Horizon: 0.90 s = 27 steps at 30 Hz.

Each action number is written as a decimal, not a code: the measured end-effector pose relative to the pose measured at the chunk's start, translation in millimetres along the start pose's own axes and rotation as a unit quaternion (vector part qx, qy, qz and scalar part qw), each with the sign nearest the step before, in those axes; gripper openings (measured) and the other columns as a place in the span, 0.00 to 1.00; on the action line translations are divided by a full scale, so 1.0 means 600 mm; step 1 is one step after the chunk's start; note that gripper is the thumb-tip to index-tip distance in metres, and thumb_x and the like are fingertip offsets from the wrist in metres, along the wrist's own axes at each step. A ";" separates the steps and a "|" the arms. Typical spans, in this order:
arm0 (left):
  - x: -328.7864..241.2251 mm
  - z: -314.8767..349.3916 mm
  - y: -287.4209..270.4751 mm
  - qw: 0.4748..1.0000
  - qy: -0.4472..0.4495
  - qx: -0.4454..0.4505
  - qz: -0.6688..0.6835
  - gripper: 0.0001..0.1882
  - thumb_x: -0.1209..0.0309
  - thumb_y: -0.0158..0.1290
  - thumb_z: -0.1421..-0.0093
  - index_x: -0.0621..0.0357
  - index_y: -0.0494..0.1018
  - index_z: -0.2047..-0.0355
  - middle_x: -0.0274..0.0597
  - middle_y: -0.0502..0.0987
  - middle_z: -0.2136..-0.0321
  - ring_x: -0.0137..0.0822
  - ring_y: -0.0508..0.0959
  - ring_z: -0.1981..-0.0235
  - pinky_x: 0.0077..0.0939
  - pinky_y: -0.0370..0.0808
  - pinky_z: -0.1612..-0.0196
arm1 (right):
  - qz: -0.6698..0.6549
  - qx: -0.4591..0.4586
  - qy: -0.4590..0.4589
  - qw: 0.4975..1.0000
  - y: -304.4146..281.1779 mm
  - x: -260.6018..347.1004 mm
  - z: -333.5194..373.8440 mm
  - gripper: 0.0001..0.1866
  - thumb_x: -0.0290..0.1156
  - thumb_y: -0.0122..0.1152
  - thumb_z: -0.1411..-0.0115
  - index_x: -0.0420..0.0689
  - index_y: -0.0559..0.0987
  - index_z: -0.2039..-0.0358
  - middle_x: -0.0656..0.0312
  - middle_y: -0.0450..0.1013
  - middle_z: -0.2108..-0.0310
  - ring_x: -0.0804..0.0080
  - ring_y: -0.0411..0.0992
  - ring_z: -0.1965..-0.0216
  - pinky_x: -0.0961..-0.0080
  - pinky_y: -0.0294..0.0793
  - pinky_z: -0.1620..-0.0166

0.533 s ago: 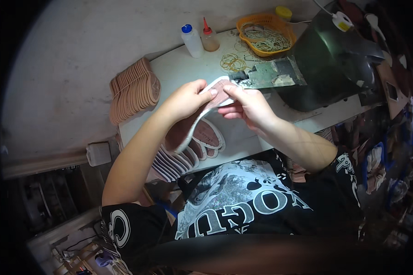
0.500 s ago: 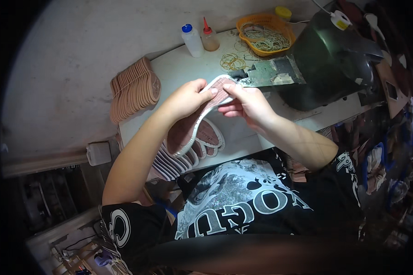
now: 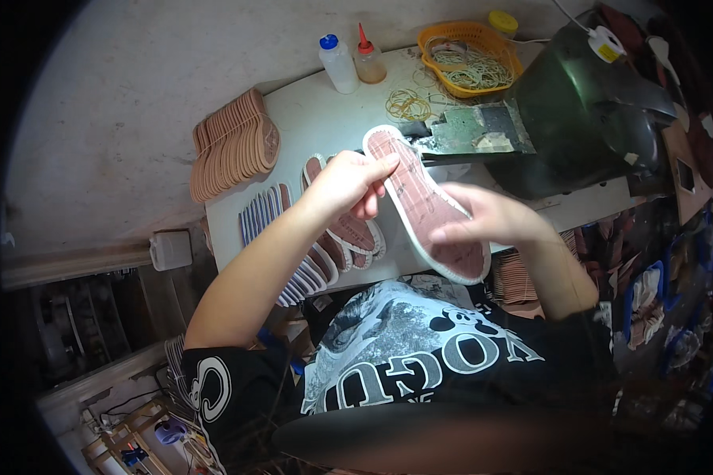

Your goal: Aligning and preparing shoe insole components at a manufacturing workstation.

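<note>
Pinkish-brown fabric with a white rim: a sole hangs in the air above the near side of the table, at the centre of my remote view. It has just swung round: its wide end, lately curling towards 7 o'clock, now points to 5, while the narrow end points to 11. The right hand has left the narrow end for the wide one. I judge this as mid-handling, with the marked face now turned up along most of its length.

The left hand pinches the narrow part, thumb flat on the face, fingers curled at the edge. The right hand is blurred, thumb over the face and fingers spread from it; I cannot tell whether they grip.

The sole is long, waisted and round-ended, its face crossed by fine lines and dark marks, its border pale and ridged.

Clockwise from the sole: at 8 o'clock, overlapping white-edged soles; at 10, a tight stack of tan ones; at 11, two translucent plastic bottles; near 12, thin yellowish loops; past 12, an orange lattice basket; at 1, a scuffed green metal plate.
</note>
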<state>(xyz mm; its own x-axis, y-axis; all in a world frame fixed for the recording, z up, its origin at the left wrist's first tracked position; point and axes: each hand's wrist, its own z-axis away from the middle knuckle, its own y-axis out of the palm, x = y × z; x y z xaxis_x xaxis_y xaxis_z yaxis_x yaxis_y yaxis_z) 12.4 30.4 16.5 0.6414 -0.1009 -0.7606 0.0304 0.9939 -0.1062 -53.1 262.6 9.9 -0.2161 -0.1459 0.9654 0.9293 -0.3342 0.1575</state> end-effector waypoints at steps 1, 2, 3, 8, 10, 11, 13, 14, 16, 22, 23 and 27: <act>-0.002 0.001 -0.003 1.000 0.013 -0.014 -0.014 0.25 0.50 0.52 0.40 0.56 0.70 0.85 0.36 0.69 0.94 0.22 0.64 0.96 0.14 0.57 0.91 | -0.025 -0.014 0.016 0.999 -0.002 -0.018 0.014 0.18 0.34 0.61 0.42 0.35 0.74 0.54 0.65 0.75 0.65 0.84 0.70 0.65 0.82 0.71 0.58; -0.007 -0.003 -0.005 1.000 0.011 -0.014 -0.012 0.25 0.50 0.52 0.40 0.55 0.70 0.86 0.33 0.67 0.95 0.21 0.61 0.96 0.14 0.54 0.91 | -0.067 -0.037 0.049 0.996 -0.005 -0.026 0.026 0.18 0.33 0.60 0.41 0.35 0.74 0.55 0.65 0.75 0.65 0.84 0.71 0.65 0.82 0.71 0.59; -0.010 -0.008 -0.009 1.000 0.006 -0.012 -0.010 0.25 0.50 0.52 0.40 0.55 0.70 0.86 0.33 0.67 0.95 0.21 0.61 0.96 0.14 0.54 0.91 | -0.109 -0.058 0.083 0.989 -0.004 -0.032 0.033 0.17 0.33 0.59 0.40 0.35 0.74 0.55 0.64 0.75 0.64 0.83 0.71 0.65 0.82 0.72 0.60; -0.033 -0.038 -0.041 0.998 -0.018 -0.036 -0.052 0.25 0.50 0.53 0.40 0.54 0.70 0.86 0.31 0.68 0.92 0.19 0.61 0.93 0.17 0.55 0.89 | -0.233 -0.176 0.044 0.955 0.024 -0.056 0.001 0.15 0.32 0.58 0.38 0.33 0.75 0.57 0.61 0.76 0.65 0.82 0.72 0.66 0.82 0.72 0.61; -0.017 -0.082 -0.058 0.997 0.033 -0.052 -0.051 0.25 0.50 0.53 0.41 0.54 0.69 0.86 0.30 0.67 0.91 0.18 0.61 0.92 0.17 0.55 0.88 | -0.245 -0.191 0.030 0.950 0.027 -0.058 -0.025 0.15 0.32 0.56 0.38 0.32 0.74 0.57 0.59 0.76 0.64 0.81 0.73 0.65 0.82 0.73 0.60; -0.017 -0.090 -0.060 0.992 0.088 -0.069 -0.051 0.25 0.50 0.53 0.41 0.53 0.69 0.87 0.28 0.67 0.90 0.18 0.60 0.91 0.17 0.55 0.87 | -0.243 -0.192 0.031 0.950 0.029 -0.056 -0.037 0.15 0.32 0.56 0.38 0.32 0.74 0.57 0.59 0.76 0.64 0.81 0.73 0.65 0.82 0.73 0.60; -0.031 -0.086 -0.070 0.991 0.042 -0.087 -0.089 0.24 0.51 0.53 0.41 0.53 0.68 0.86 0.27 0.66 0.89 0.19 0.60 0.90 0.17 0.55 0.87 | -0.303 -0.161 0.006 0.939 0.035 -0.050 -0.059 0.15 0.32 0.55 0.37 0.32 0.74 0.57 0.59 0.76 0.64 0.80 0.73 0.64 0.82 0.73 0.60; -0.042 -0.086 -0.074 0.992 0.051 -0.088 -0.071 0.23 0.51 0.53 0.41 0.53 0.69 0.85 0.27 0.66 0.89 0.19 0.60 0.90 0.17 0.55 0.87 | -0.294 -0.158 -0.005 0.943 0.038 -0.049 -0.070 0.15 0.33 0.54 0.36 0.33 0.75 0.57 0.60 0.76 0.64 0.80 0.73 0.64 0.82 0.73 0.59; -0.033 -0.097 -0.081 0.990 0.089 -0.107 -0.034 0.21 0.52 0.53 0.40 0.53 0.70 0.83 0.27 0.66 0.90 0.20 0.62 0.90 0.17 0.56 0.87 | -0.308 -0.135 -0.019 0.941 0.064 -0.040 -0.091 0.15 0.33 0.54 0.37 0.34 0.75 0.57 0.61 0.76 0.64 0.81 0.73 0.64 0.82 0.73 0.59; 0.121 -0.018 -0.119 0.949 0.223 -0.206 0.082 0.18 0.58 0.47 0.35 0.63 0.72 0.66 0.32 0.71 0.80 0.24 0.69 0.77 0.17 0.68 0.71 | -0.196 -0.045 0.031 0.979 0.149 -0.062 -0.122 0.21 0.29 0.63 0.43 0.36 0.70 0.50 0.58 0.74 0.59 0.74 0.72 0.57 0.77 0.72 0.53; 0.144 0.007 -0.128 0.943 0.204 -0.234 0.120 0.17 0.59 0.47 0.35 0.64 0.71 0.61 0.34 0.74 0.76 0.24 0.71 0.74 0.18 0.69 0.69 | -0.196 -0.038 0.032 0.979 0.151 -0.082 -0.140 0.21 0.29 0.63 0.43 0.36 0.70 0.50 0.58 0.74 0.59 0.74 0.72 0.57 0.77 0.72 0.53; 0.274 0.078 -0.130 0.848 0.208 -0.484 -0.063 0.22 0.61 0.51 0.39 0.65 0.64 0.51 0.45 0.73 0.61 0.34 0.72 0.62 0.28 0.70 0.58 | 0.302 -0.121 -0.158 0.932 0.182 -0.100 -0.177 0.32 0.23 0.64 0.50 0.36 0.63 0.45 0.47 0.66 0.50 0.56 0.68 0.50 0.69 0.68 0.47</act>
<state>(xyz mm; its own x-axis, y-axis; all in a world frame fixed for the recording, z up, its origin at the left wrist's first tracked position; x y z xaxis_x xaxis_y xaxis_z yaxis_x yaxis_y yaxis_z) 151.4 -61.9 -70.5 0.3478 -0.4107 -0.8428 -0.6941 0.4916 -0.5259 29.4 135.9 -52.8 0.4584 -0.1069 0.8823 0.7504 -0.4853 -0.4487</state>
